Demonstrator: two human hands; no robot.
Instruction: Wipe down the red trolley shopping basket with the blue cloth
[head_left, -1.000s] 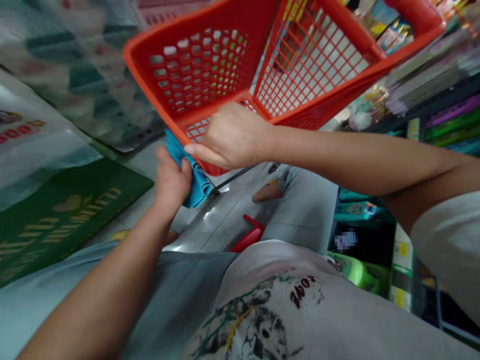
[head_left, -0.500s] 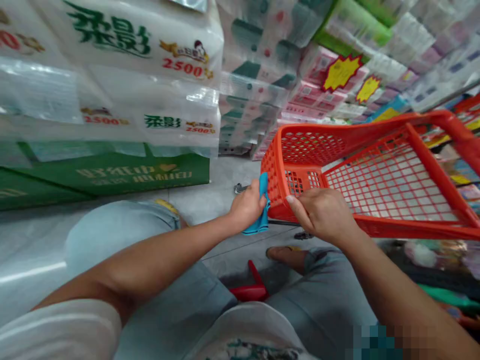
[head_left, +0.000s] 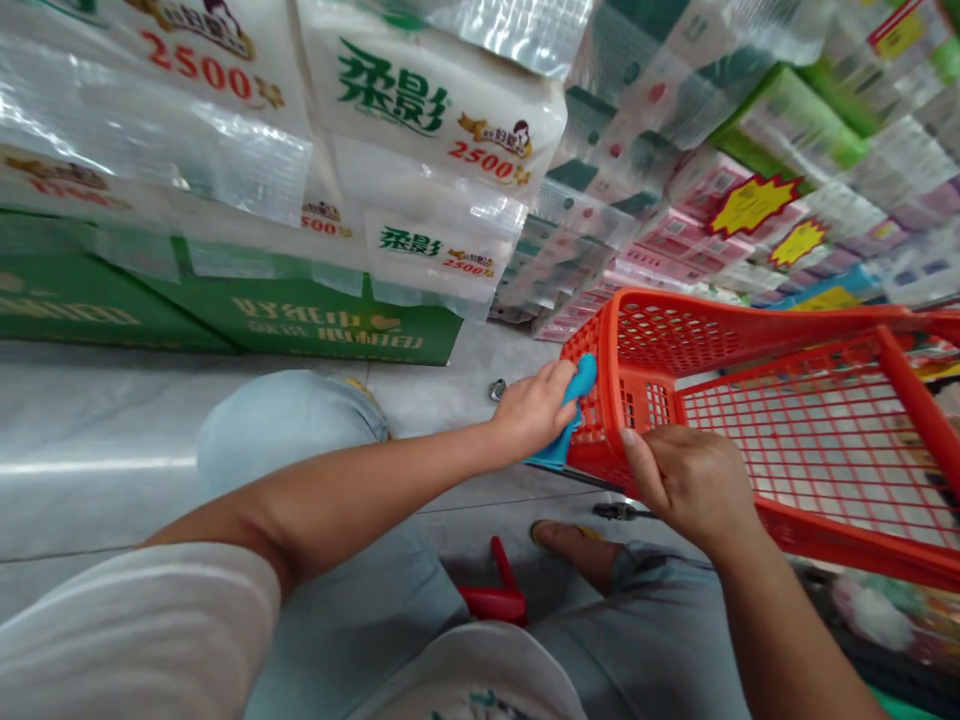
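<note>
Against end wall of red basket (head_left: 787,320), your left hand (head_left: 532,410), fingers curled, holds blue cloth (head_left: 583,378); right hand (head_left: 686,480) grips rim (head_left: 616,385). Wiping seems under way; how much done or left, cannot tell.

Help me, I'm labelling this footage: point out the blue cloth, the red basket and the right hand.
Blue cloth (head_left: 583,379): head view, on its upper part.
Red basket (head_left: 614,370): head view, on the rim at the end by the cloth.
Right hand (head_left: 691,484): head view, on its back.

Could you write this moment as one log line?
left hand: holds bunched blue cloth against perforated red plastic basket, outside end | right hand: grips basket's rim
</note>
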